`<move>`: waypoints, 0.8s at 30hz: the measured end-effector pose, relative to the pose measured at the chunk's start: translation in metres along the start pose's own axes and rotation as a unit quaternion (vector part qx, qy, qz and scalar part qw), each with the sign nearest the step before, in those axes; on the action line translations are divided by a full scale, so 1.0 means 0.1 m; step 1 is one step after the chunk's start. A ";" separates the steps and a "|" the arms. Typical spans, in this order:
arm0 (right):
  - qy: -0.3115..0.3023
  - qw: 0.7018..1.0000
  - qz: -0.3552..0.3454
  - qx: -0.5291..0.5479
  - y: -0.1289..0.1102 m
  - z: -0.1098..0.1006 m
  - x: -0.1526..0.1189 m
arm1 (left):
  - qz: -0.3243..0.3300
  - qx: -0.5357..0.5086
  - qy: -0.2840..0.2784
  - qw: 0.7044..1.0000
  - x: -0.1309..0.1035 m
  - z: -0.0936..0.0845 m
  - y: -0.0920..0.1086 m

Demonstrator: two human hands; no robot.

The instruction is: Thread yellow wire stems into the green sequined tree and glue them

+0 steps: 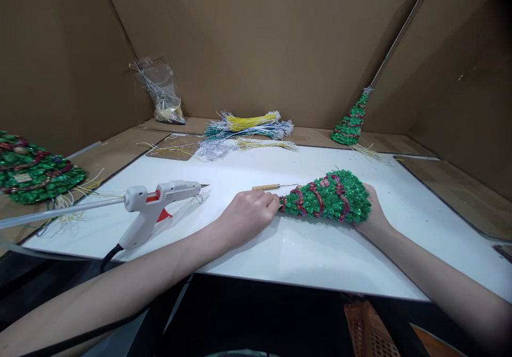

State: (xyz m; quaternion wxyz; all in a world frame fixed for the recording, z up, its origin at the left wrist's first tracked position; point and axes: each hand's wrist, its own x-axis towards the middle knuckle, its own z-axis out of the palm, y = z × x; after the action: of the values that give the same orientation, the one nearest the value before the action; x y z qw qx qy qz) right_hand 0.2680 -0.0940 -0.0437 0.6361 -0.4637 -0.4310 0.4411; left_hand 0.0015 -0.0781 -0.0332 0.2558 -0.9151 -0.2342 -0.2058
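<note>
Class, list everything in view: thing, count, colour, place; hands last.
Held tree: one, green, red garland, centre right
Left tree: one, green, left edge
Back tree: one, green, back right
Glue gun: one, white, left
Glue stick: one, translucent, in gun's rear
Cable: one, black, at gun's grip
Slim tool: one, tan, behind held tree
Wires: many, yellow, white, green, blue, mainly back centre
Tangled pile: one, silvery, before wires
Plastic bag: one, clear, back left
Tabletop: one, white, centre
Cardboard: several pieces, brown, around
Latticework: one, orange, below tabletop
Left hand: one, bare, held tree's tip
Right hand: one, bare, held tree's base
</note>
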 end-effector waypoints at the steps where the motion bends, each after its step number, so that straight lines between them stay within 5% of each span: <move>1: 0.001 1.000 0.002 -0.003 0.00 -0.01 0.01 | -0.001 -0.001 0.003 1.000 0.00 0.00 0.00; 16: 0.001 1.000 -0.009 -0.024 0.02 -0.03 0.05 | -0.005 -0.008 0.033 0.999 -0.03 0.04 0.00; 24: -0.003 1.000 0.005 -0.020 0.02 -0.03 0.04 | -0.007 -0.012 0.006 1.000 -0.02 0.01 0.00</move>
State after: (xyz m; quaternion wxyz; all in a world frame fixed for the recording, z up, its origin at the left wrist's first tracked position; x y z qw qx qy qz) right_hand 0.2716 -0.0904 -0.0462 0.6233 -0.4771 -0.4392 0.4370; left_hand 0.0003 -0.0785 -0.0350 0.2446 -0.9151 -0.2370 -0.2158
